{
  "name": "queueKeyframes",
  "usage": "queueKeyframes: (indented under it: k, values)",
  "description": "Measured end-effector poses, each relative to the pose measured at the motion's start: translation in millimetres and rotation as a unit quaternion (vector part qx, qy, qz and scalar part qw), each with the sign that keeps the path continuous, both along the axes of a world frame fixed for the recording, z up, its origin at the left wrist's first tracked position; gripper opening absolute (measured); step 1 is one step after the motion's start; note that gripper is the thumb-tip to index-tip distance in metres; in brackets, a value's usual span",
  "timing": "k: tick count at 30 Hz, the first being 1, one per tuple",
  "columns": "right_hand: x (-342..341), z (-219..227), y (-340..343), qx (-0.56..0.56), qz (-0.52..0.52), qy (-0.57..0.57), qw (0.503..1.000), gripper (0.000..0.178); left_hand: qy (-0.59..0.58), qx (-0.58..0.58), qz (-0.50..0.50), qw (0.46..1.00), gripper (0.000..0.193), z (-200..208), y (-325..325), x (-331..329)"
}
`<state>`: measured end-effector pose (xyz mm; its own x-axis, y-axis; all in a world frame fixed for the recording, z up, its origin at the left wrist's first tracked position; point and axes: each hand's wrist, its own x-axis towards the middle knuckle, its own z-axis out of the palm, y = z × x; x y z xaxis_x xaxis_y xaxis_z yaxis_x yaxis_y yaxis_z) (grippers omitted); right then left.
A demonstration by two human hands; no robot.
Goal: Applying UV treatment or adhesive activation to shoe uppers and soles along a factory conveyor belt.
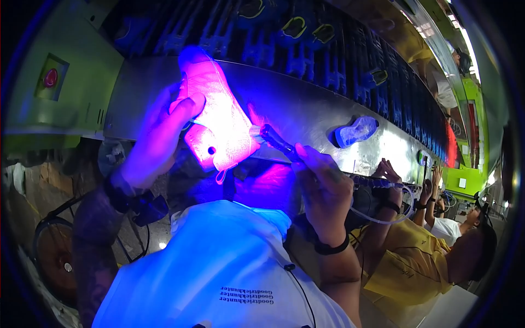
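My left hand (174, 117) is closed around a shoe upper (227, 101) and holds it up over the bench edge, toe pointing away. Violet light makes the upper glow bright pink. A loop (220, 176) hangs at its near end, and a dark round hole shows close to my left wrist. My right hand (322, 177) grips a dark-handled brush (280, 143). The brush's pale bristles meet the right side of the upper near the heel; glare hides whether they press on it.
A metal bench (306, 117) runs along a slatted conveyor (219, 33) carrying several shoes. On the bench's right lies a pale shoe sole (356, 132). A green machine with a red button (50, 78) stands at left. A co-worker in yellow (410, 262) works at right, near a clear hose (383, 220).
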<state>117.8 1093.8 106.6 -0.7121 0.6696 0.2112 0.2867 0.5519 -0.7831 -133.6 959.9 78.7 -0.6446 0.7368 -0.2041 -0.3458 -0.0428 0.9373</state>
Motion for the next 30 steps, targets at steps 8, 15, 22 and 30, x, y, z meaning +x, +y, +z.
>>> queueKeyframes:
  k: [8, 15, 22, 30]
  values:
    - [-13.3, 10.1, 12.0, 0.16, 0.027, 0.053, 0.985, 0.039, -0.233, 0.038, -0.047, 0.971, 0.042, -1.9, -8.3, 5.7]
    - [-12.1, 16.3, 26.3, 0.208, 0.057, 0.087, 0.973, 0.046, -0.039, 0.093, 0.006, 0.995, 0.051, -19.4, -13.7, 45.7]
    - [-14.6, 26.8, 39.5, 0.227, 0.113, 0.118, 0.96, 0.042, -0.502, 0.095, -0.135, 0.849, 0.07, 9.7, -26.2, 32.2]
    - [-10.5, 20.2, 44.5, 0.212, 0.13, 0.126, 0.96, 0.041, -0.542, -0.028, -0.081, 0.836, 0.067, 7.3, -41.3, 51.5]
